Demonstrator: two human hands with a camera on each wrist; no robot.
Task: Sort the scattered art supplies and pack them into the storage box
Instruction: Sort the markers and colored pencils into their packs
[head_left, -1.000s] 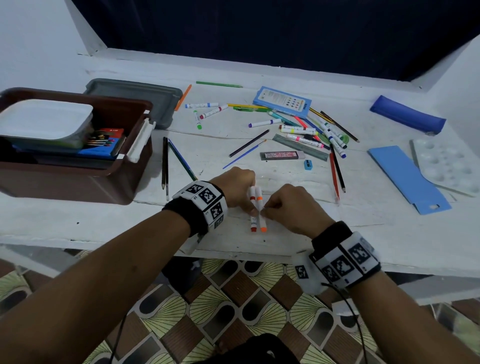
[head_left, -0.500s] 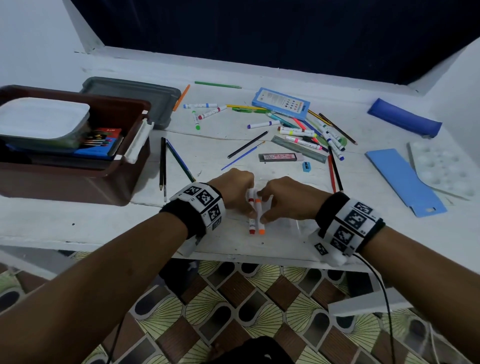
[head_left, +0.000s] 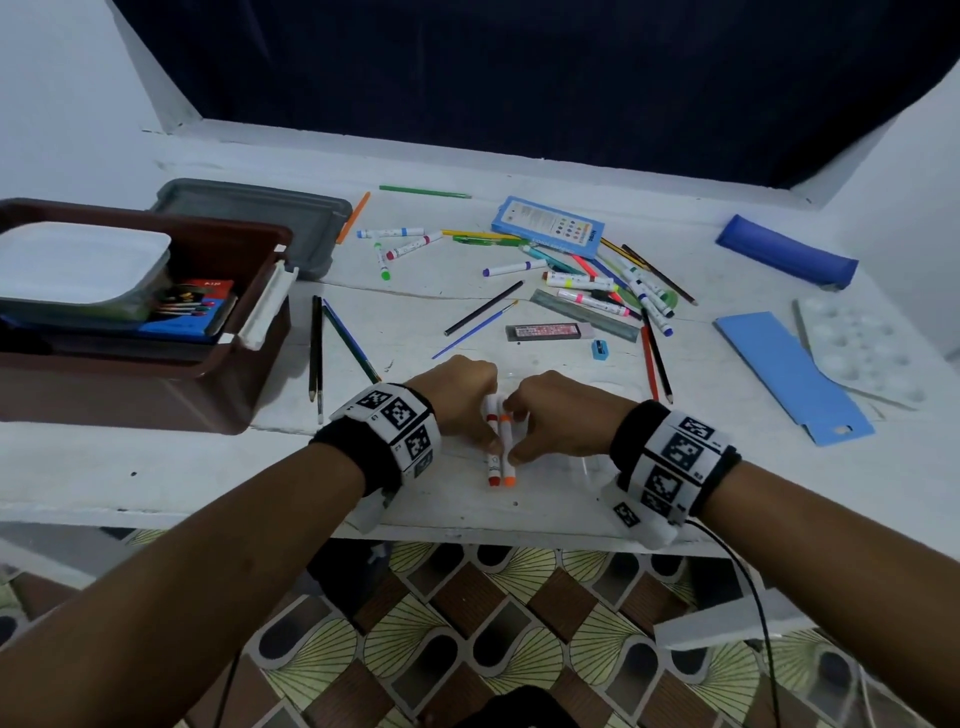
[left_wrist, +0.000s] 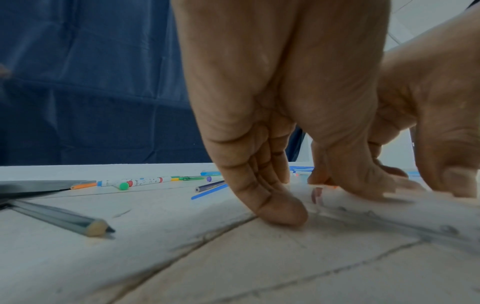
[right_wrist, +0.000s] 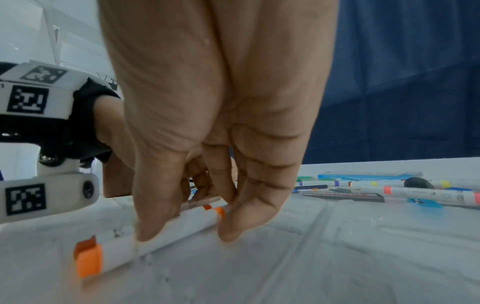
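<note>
Centrally, near the front edge of the white worktop (head_left: 519, 519), two white markers are pressed side by side: a red-capped marker (head_left: 491, 462) and an orange-capped marker (head_left: 507, 457). They are flanked by the left hand (head_left: 457, 395) and the right hand (head_left: 561, 415), whose curled fingers (right_wrist: 244, 214) are closed against the barrels, the thumb laid on the orange-capped one. More markers, pencils and a blue card box (head_left: 548, 227) are scattered farther back. A brown plastic storage box (head_left: 156, 384) is seen at the left, holding a white tray (head_left: 78, 262) and a paint set, well apart from the hands.
</note>
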